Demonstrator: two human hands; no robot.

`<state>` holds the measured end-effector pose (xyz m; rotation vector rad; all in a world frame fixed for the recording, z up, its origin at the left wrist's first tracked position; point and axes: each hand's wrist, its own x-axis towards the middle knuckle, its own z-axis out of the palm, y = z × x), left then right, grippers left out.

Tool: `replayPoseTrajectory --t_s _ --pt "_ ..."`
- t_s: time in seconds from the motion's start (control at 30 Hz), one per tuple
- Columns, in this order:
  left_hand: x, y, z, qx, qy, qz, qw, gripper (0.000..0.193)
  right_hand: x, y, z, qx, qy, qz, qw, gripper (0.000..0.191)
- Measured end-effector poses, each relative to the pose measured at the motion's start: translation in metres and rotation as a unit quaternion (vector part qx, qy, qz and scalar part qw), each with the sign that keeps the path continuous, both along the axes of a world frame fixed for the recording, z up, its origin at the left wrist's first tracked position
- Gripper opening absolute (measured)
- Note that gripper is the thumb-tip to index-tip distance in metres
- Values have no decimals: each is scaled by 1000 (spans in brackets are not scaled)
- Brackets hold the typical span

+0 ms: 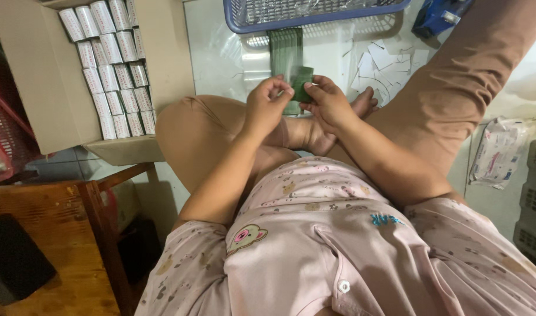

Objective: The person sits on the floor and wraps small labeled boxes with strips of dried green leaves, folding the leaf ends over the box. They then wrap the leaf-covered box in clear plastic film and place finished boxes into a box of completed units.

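I sit on the floor with legs folded. My left hand (pixel 269 105) and my right hand (pixel 328 104) meet above my foot, both pinching a small dark green packet (pixel 303 83) with a clear wrapper over it. The left fingers pinch the wrapper's edge; the right hand grips the green packet from its right side. Just beyond, a row of matching green packets (pixel 286 51) lies on the pale floor.
An open cardboard box (pixel 40 88) at the left holds several rows of small white boxes (pixel 113 64). A blue plastic basket (pixel 314 14) stands ahead. White paper scraps (pixel 388 61) lie near my right leg. A plastic bag (pixel 499 152) and grey crate (pixel 534 199) sit right; a wooden stool (pixel 51 234) lower left.
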<state>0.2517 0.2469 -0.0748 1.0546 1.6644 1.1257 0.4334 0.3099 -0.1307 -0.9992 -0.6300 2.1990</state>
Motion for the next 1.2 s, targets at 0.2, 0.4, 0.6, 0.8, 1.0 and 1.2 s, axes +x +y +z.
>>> replayPoseTrajectory --t_s 0.2,0.4,0.6,0.8,1.0,1.2 --pt "17 -1 -31 35 -93 41 994 13 11 2 5 9 -5 -19 1000 27" --pt "-37 38 -51 -167 -93 74 979 5 30 13 4 27 -10 -14 999 22" --pt "-38 42 -69 0 538 -5 843 11 28 14 -6 29 -43 -16 999 21" --pt "-51 47 -93 -48 513 -23 857 15 35 15 -4 38 -77 -20 996 23" --pt "-54 54 -85 -105 402 -133 900 18 30 17 -7 65 -57 -6 996 25" --pt "-30 47 -60 -164 509 -338 775 33 34 20 -8 57 -69 -12 996 28"
